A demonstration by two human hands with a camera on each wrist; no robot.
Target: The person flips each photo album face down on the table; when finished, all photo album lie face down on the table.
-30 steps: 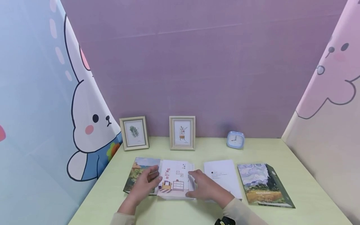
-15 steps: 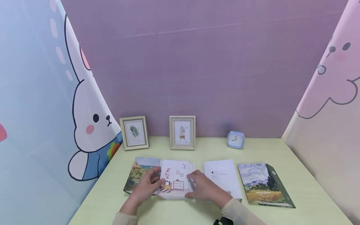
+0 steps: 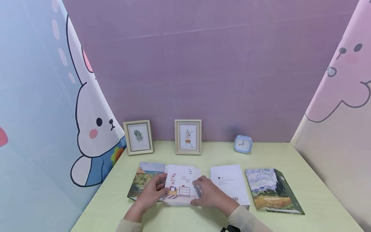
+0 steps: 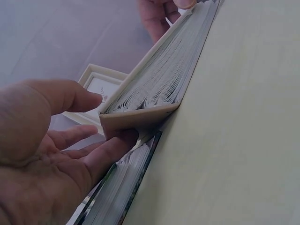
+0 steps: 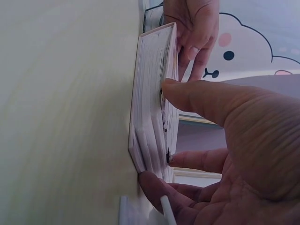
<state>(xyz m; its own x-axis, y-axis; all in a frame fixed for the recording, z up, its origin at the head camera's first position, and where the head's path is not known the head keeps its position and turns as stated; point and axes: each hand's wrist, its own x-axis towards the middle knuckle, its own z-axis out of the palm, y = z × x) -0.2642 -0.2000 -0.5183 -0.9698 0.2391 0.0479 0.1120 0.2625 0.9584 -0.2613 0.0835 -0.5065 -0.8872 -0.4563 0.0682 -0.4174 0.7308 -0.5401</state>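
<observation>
A thick white book with a room drawing on its cover (image 3: 182, 183) lies on the pale green table (image 3: 290, 158). Its left part overlaps a landscape-cover book (image 3: 143, 178). My left hand (image 3: 157, 187) holds the white book's left edge. In the left wrist view, the fingers (image 4: 110, 147) sit under the book's raised corner (image 4: 140, 116) and the thumb is above it. My right hand (image 3: 200, 190) grips the book's right side. In the right wrist view, the thumb (image 5: 187, 93) presses the page edges (image 5: 151, 108) and the fingers curl under them.
A plain white book (image 3: 230, 182) and a book with a painted sky and field cover (image 3: 271, 190) lie to the right. Two framed plant prints (image 3: 138, 137) (image 3: 187, 137) and a small blue clock (image 3: 242, 143) stand by the purple back wall. Cartoon panels close both sides.
My left hand has crept slightly right onto the cover, and my right hand has shifted a little left along the page edge. The books have not moved.
</observation>
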